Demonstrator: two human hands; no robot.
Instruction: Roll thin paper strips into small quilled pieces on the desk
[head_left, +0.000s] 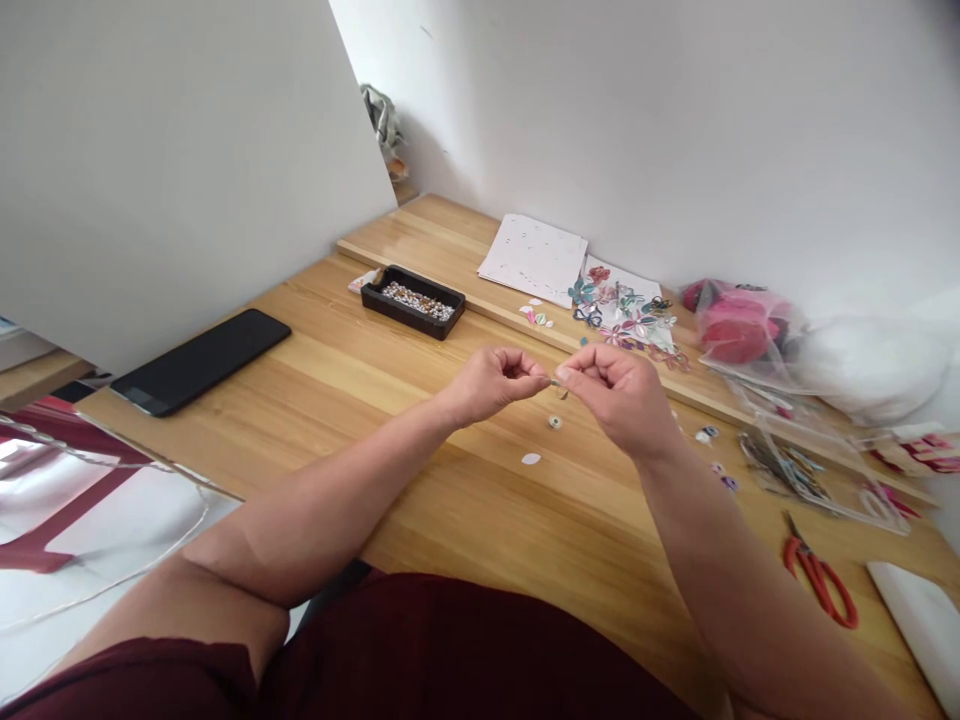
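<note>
My left hand [496, 383] and my right hand [619, 392] meet above the wooden table, each in a pinch. Between their fingertips is a tiny piece [561, 390], dark at the top with a thin pale part hanging below; it is too small to name. Just under the hands lies a small white spool [554, 422]. A white leaf-shaped piece [531, 459] rests nearer to me. To the right of my right wrist lies another small spool [706, 434] with a dark part.
A black tray [413, 302] of beads stands behind my left hand, a phone [202, 360] far left. White papers [532, 258] and colourful thread flowers [630, 310] lie along the back. Plastic bags [757, 330] and red-handled scissors [820, 572] are on the right.
</note>
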